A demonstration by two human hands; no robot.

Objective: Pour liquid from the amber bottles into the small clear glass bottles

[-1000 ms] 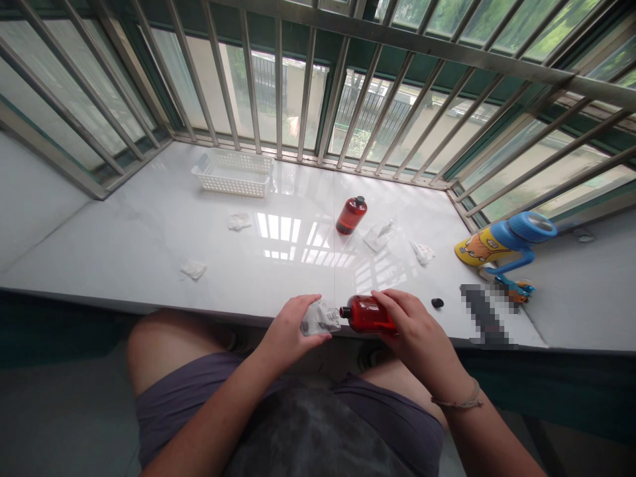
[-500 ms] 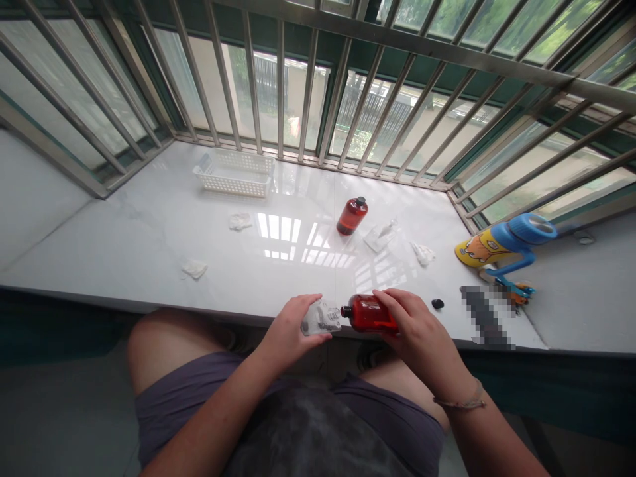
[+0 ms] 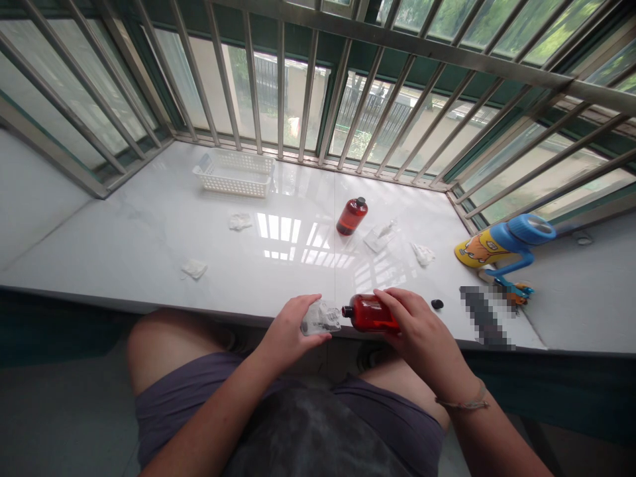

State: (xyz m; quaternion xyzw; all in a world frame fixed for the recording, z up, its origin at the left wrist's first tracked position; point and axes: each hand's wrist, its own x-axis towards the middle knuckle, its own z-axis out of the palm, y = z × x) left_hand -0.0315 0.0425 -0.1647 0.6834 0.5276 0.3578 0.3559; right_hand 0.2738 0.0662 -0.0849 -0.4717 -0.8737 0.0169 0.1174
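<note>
My left hand (image 3: 288, 331) is closed around a clear plastic pouch (image 3: 322, 318) with dark print, over the front edge of the white counter (image 3: 149, 245). My right hand (image 3: 417, 331) grips a red translucent bottle (image 3: 370, 313) lying on its side in the air. Its uncapped black neck points left at the pouch's end, with hardly any gap between them; whether they touch I cannot tell. A small black cap (image 3: 437, 304) lies on the counter, right of my right hand. Farther back stands a second red bottle (image 3: 352, 216), its black cap on, beside a flat clear pouch (image 3: 381, 236).
A white perforated basket (image 3: 233, 185) stands at the back left. Crumpled tissues (image 3: 193, 268) lie left and right. At the right are a yellow and blue flask (image 3: 504, 238) and a blurred-out dark object (image 3: 484, 318). Metal window bars (image 3: 281, 93) rise behind the counter.
Almost nothing differs. The red bottle and my right hand have shifted very slightly to the right; my left hand and the pouch keep their place.
</note>
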